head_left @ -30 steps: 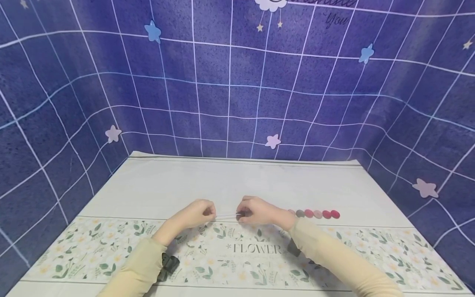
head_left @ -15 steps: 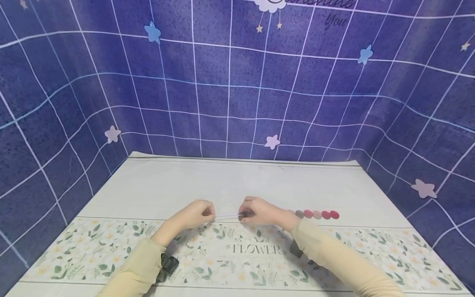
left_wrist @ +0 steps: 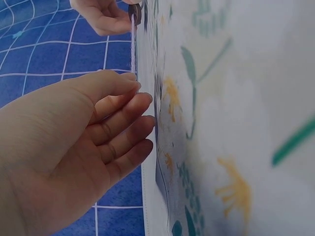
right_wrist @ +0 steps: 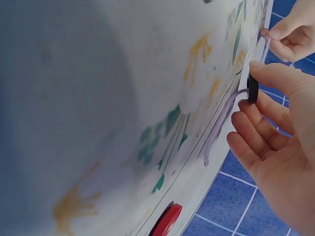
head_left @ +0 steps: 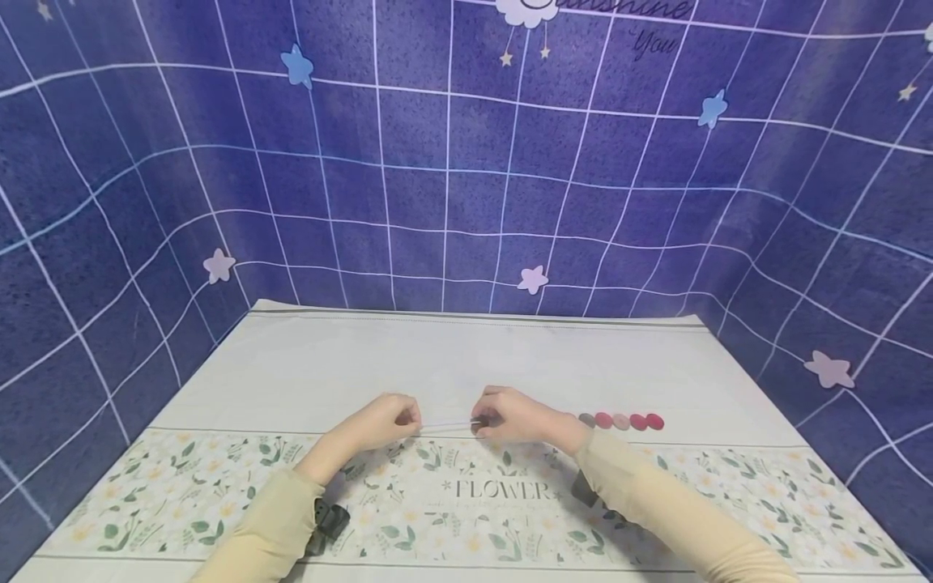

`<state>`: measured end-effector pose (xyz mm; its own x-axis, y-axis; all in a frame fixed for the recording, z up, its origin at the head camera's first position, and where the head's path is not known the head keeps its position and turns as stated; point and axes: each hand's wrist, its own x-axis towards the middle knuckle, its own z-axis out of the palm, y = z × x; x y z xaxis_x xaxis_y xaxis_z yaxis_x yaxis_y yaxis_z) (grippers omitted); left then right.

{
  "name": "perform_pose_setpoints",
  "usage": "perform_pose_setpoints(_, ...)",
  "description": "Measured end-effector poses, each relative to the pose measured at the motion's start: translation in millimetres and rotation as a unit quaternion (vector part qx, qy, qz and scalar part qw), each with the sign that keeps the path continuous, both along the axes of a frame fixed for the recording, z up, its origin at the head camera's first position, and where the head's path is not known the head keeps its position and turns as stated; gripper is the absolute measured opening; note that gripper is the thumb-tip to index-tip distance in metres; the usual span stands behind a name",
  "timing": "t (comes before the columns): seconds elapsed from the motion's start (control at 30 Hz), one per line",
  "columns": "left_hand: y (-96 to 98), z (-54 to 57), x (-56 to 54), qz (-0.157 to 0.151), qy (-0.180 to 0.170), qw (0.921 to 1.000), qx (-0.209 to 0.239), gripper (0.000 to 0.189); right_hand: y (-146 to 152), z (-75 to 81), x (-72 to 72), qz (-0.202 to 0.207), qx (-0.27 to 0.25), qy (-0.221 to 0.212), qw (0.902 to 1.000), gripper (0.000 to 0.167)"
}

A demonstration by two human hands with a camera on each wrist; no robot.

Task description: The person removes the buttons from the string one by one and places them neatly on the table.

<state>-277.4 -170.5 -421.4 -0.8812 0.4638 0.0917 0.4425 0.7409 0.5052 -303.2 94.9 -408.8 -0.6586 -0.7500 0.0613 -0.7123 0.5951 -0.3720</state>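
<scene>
My left hand [head_left: 389, 417] pinches a thin pale purple string [left_wrist: 133, 49] between thumb and index finger; its other fingers are loosely bent. The string runs across to my right hand [head_left: 510, 414], which holds a dark round button [right_wrist: 253, 88] on edge between thumb and fingertips. In the right wrist view the string passes through the button, and its loose tail hangs out on the near side, close to the cloth. The left wrist view shows the button [left_wrist: 135, 14] at the top, partly covered by the right fingers.
A row of several round buttons [head_left: 620, 421], red, pink and dark, lies right of my right hand, its left end hidden behind the wrist. One red button [right_wrist: 167, 219] shows near the right wrist camera. The flower-printed tablecloth [head_left: 496, 526] meets a blue grid curtain [head_left: 408, 194] behind.
My right hand has shifted slightly right with the button, so a little more string shows between the hands. The left hand stays nearly still.
</scene>
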Motion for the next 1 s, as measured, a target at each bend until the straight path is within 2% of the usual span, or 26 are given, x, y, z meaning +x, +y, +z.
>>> perform_pose_setpoints(0.27,0.7,-0.1,-1.2,0.003,0.002,1.0000,-0.007,0.008,5,-0.4,0.3,-0.007,-0.005,-0.002,1.0000,0.031)
perform_pose_setpoints(0.63,1.8,1.1,0.4,0.007,0.003,1.0000,-0.005,0.009,11,1.3,0.2,0.013,-0.016,0.013,0.9997,0.028)
perform_pose_setpoints(1.0,2.7,1.8,1.6,0.008,-0.001,1.0000,-0.004,0.009,17,-1.7,1.4,0.000,-0.017,0.006,0.9998,0.028)
